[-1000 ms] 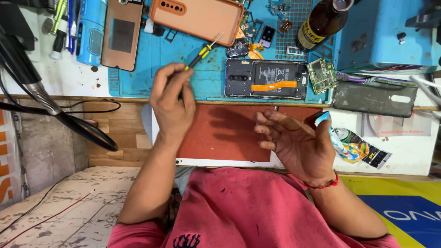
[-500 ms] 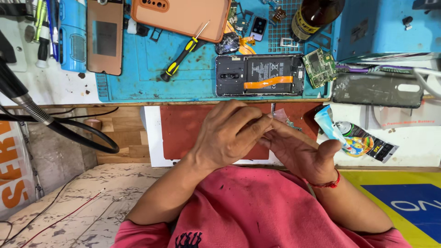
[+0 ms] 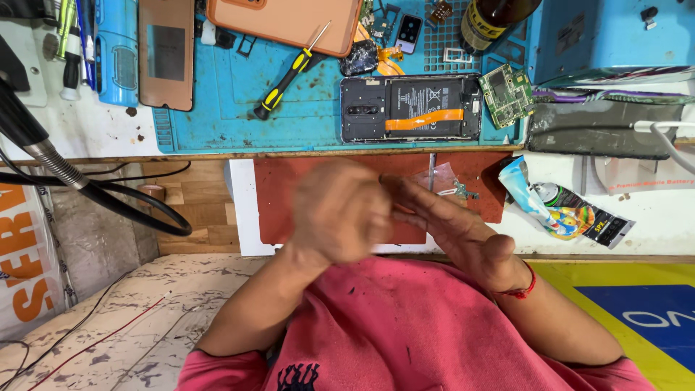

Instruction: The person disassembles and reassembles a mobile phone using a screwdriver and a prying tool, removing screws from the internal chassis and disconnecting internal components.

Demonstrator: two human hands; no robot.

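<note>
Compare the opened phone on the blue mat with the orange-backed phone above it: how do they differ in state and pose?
The opened phone lies with its back removed, showing battery and an orange flex strip; the orange-backed phone is still covered. The opened phone lies whole in view and level; the orange-backed phone is tilted and cut by the frame edge. Both rest on the blue mat.

On the white bench at right we see a crumpled foil sachet, blue, yellow and black, lying torn open. At the top edge stands a dark brown bottle with a yellow label. We find an orange-lettered white banner hanging at far left, a blue-and-yellow printed sheet at lower right, and a small phone screen, lit bluish, above the opened handset.
</note>
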